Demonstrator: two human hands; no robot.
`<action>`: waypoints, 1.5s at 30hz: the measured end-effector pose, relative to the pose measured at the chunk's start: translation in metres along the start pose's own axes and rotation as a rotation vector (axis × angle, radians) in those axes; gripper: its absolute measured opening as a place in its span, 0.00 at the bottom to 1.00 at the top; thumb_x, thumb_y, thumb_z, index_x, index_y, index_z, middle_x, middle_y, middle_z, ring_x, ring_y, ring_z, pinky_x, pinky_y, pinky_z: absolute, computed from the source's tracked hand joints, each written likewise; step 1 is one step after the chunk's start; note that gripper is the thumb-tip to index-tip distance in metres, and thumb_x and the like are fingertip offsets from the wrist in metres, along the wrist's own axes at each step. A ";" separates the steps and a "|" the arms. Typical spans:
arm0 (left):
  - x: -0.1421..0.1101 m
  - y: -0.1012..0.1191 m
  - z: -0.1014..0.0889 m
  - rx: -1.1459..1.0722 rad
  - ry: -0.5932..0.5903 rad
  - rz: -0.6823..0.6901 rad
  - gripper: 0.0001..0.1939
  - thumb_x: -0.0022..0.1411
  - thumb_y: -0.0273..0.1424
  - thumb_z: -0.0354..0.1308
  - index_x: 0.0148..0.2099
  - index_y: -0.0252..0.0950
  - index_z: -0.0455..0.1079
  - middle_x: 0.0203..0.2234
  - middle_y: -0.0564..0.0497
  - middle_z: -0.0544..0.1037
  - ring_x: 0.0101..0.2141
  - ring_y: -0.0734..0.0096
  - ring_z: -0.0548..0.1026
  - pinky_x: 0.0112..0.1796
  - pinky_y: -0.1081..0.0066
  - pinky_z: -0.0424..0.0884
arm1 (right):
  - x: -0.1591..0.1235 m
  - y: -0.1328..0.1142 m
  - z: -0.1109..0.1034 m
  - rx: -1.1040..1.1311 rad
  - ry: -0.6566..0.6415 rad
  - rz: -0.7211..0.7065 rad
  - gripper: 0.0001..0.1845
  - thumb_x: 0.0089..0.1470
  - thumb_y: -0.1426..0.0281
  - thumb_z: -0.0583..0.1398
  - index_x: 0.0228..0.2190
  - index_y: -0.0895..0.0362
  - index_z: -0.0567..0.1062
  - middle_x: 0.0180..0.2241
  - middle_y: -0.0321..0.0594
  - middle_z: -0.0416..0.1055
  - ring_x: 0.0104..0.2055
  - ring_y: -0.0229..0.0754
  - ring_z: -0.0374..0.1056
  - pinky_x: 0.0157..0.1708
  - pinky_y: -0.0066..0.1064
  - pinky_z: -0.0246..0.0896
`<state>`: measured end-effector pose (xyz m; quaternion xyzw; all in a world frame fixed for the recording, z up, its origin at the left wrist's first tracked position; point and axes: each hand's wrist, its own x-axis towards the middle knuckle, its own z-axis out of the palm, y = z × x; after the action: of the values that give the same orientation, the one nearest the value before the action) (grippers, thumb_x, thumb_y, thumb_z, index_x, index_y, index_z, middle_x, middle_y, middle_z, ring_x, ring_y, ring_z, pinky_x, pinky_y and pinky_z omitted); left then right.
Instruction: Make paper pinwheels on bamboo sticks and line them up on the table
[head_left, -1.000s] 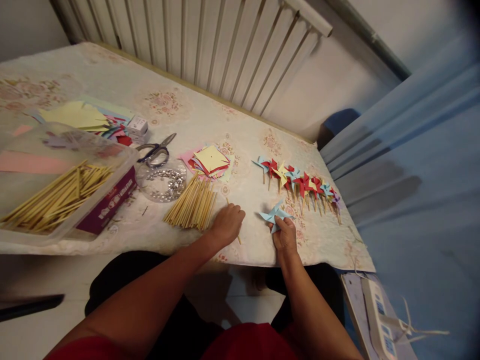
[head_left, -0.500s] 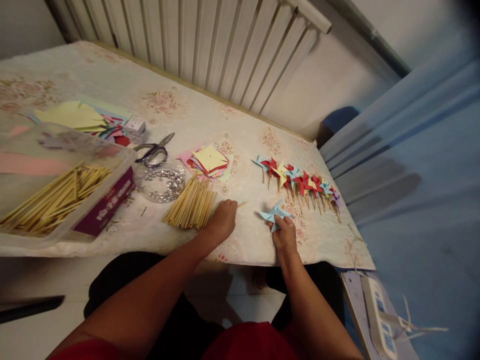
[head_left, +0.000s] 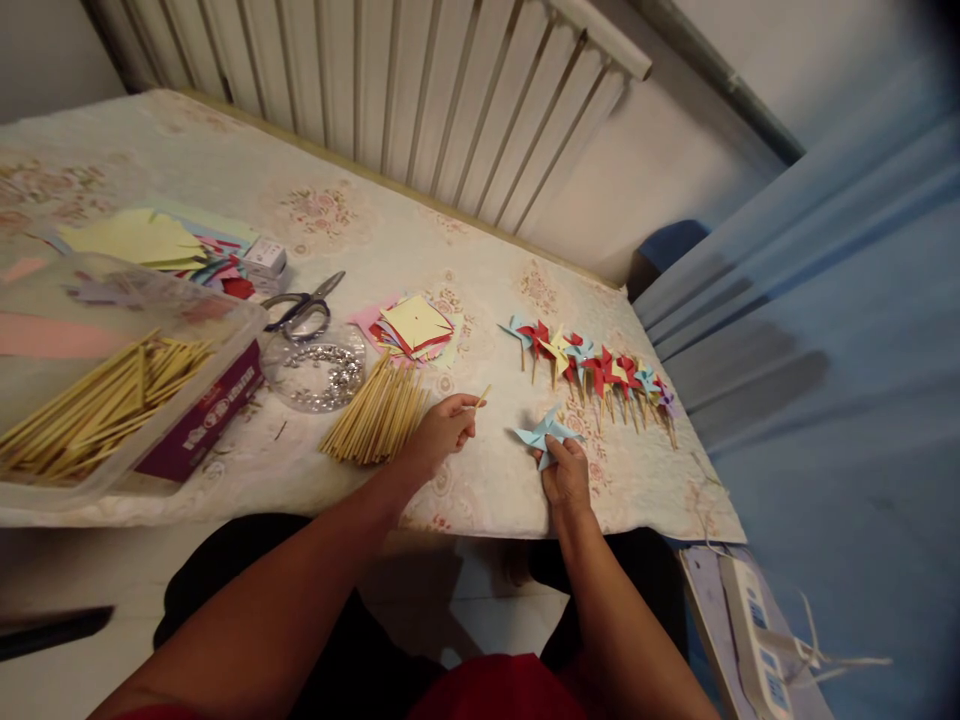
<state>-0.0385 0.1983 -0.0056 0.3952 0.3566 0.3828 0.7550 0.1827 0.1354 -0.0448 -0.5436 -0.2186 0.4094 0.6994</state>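
Between the fingers of my left hand (head_left: pixel 448 428) is a thin wooden stick (head_left: pixel 484 396), its tip pointing up and away. Most of the stick is hidden by the hand. My right hand (head_left: pixel 566 472) pinches a light blue paper pinwheel (head_left: pixel 546 432) near the table's front edge, thumb over its lower part. Just left of my left hand lies a bundle of wooden sticks (head_left: pixel 371 412). Behind that is a stack of cut paper squares (head_left: pixel 416 326), pale yellow on top. A row of finished pinwheels on sticks (head_left: pixel 600 372) lies beyond my right hand.
A clear plastic box (head_left: pixel 232 335) with more sticks stands at the left. Beside it are a round dish of metal pins (head_left: pixel 319 375), scissors (head_left: pixel 306 308), small white boxes (head_left: pixel 264 258) and coloured paper (head_left: pixel 135 238). A power strip (head_left: pixel 754 630) sits at the lower right.
My left hand has turned, and the stick in it now tilts upward rather than lying low to the right. My right hand keeps the blue pinwheel in almost the same place.
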 end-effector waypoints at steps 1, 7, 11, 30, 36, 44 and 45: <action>0.000 0.000 0.000 -0.020 -0.008 -0.005 0.12 0.56 0.30 0.54 0.44 0.33 0.67 0.18 0.58 0.65 0.15 0.83 0.55 0.18 0.78 0.47 | 0.000 0.000 0.000 0.004 -0.001 0.000 0.13 0.38 0.72 0.70 0.25 0.58 0.72 0.25 0.30 0.70 0.24 0.30 0.64 0.21 0.22 0.63; 0.002 -0.002 0.000 -0.179 -0.021 0.010 0.08 0.51 0.26 0.57 0.36 0.31 0.65 0.23 0.53 0.69 0.19 0.83 0.62 0.20 0.79 0.53 | -0.001 -0.001 0.002 0.016 -0.011 -0.010 0.12 0.39 0.72 0.70 0.26 0.59 0.73 0.25 0.30 0.70 0.24 0.30 0.63 0.21 0.22 0.62; 0.002 -0.001 -0.001 -0.219 -0.067 0.025 0.12 0.51 0.28 0.58 0.40 0.32 0.65 0.24 0.54 0.69 0.17 0.86 0.58 0.18 0.79 0.45 | -0.001 -0.001 0.002 0.025 -0.007 -0.011 0.12 0.38 0.73 0.70 0.24 0.59 0.72 0.24 0.29 0.69 0.23 0.30 0.63 0.21 0.22 0.62; 0.002 0.000 -0.003 -0.221 -0.065 0.054 0.07 0.54 0.28 0.56 0.38 0.33 0.65 0.20 0.59 0.64 0.13 0.88 0.51 0.16 0.78 0.41 | 0.000 0.000 0.000 -0.008 -0.012 -0.003 0.13 0.39 0.72 0.70 0.25 0.58 0.71 0.25 0.29 0.70 0.24 0.30 0.64 0.21 0.22 0.63; -0.001 0.004 -0.001 -0.184 -0.083 0.035 0.08 0.56 0.31 0.57 0.38 0.34 0.65 0.16 0.61 0.60 0.12 0.87 0.49 0.16 0.78 0.40 | -0.001 -0.001 0.002 -0.017 -0.018 -0.014 0.13 0.39 0.71 0.70 0.26 0.58 0.71 0.25 0.29 0.70 0.23 0.31 0.64 0.20 0.23 0.63; -0.001 0.004 -0.001 -0.171 -0.088 0.021 0.08 0.58 0.32 0.56 0.39 0.34 0.65 0.15 0.62 0.59 0.12 0.86 0.49 0.16 0.78 0.41 | 0.002 0.002 -0.002 -0.015 -0.007 -0.021 0.12 0.39 0.71 0.70 0.25 0.57 0.72 0.24 0.29 0.70 0.23 0.31 0.64 0.20 0.24 0.63; -0.001 0.004 -0.001 -0.170 -0.091 0.019 0.08 0.58 0.32 0.56 0.39 0.34 0.65 0.15 0.62 0.59 0.12 0.86 0.49 0.16 0.78 0.41 | 0.002 0.002 -0.002 -0.010 -0.006 -0.018 0.12 0.39 0.72 0.70 0.25 0.58 0.72 0.24 0.29 0.70 0.23 0.31 0.64 0.20 0.23 0.63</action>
<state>-0.0411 0.1990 -0.0024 0.3502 0.2845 0.4006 0.7974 0.1846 0.1361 -0.0478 -0.5437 -0.2279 0.4036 0.6997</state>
